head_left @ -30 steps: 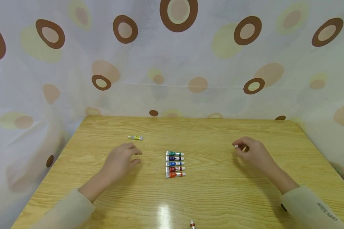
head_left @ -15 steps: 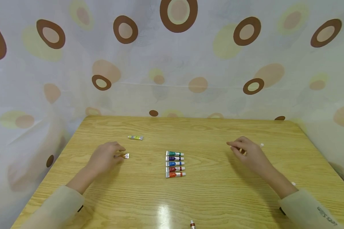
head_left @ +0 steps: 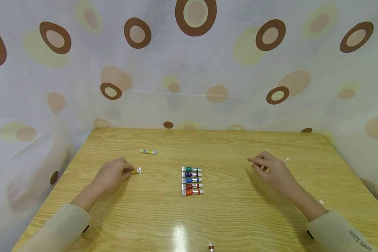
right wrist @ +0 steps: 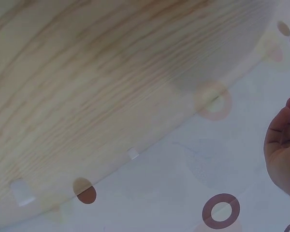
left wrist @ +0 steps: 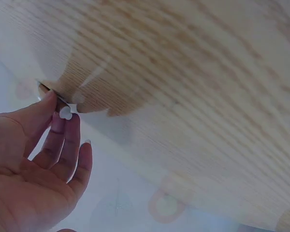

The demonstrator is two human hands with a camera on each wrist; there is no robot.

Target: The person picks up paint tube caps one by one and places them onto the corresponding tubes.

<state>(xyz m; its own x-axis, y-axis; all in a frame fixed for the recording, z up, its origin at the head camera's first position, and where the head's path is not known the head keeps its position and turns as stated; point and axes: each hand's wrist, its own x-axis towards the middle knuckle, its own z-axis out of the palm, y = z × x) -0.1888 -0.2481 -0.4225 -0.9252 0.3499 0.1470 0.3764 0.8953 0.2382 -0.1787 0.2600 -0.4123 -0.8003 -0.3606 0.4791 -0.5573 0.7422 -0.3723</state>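
Observation:
In the head view my left hand [head_left: 111, 173] pinches an ochre-yellow paint tube [head_left: 136, 171] over the left of the table. The tube's silver crimped end sticks out to the right. The left wrist view shows the tube's white cap [left wrist: 65, 113] beside the fingertips. My right hand [head_left: 272, 170] pinches a small white cap [head_left: 252, 163], mostly hidden by thumb and forefinger. Paint tubes [head_left: 192, 180] in green, purple, blue, red and orange lie in a column between the hands, caps to the right.
A lemon-yellow tube [head_left: 148, 152] lies behind the left hand. One white cap [head_left: 287, 159] is beyond the right hand, another [head_left: 321, 202] beside the right forearm. A brown-banded tube [head_left: 211, 247] shows at the front edge. Patterned curtain [head_left: 189, 87] surrounds the wooden table [head_left: 233, 217].
My left hand has moved left and taken hold of the ochre tube. My right hand has shifted slightly left with the white cap, uncovering the two caps on the table.

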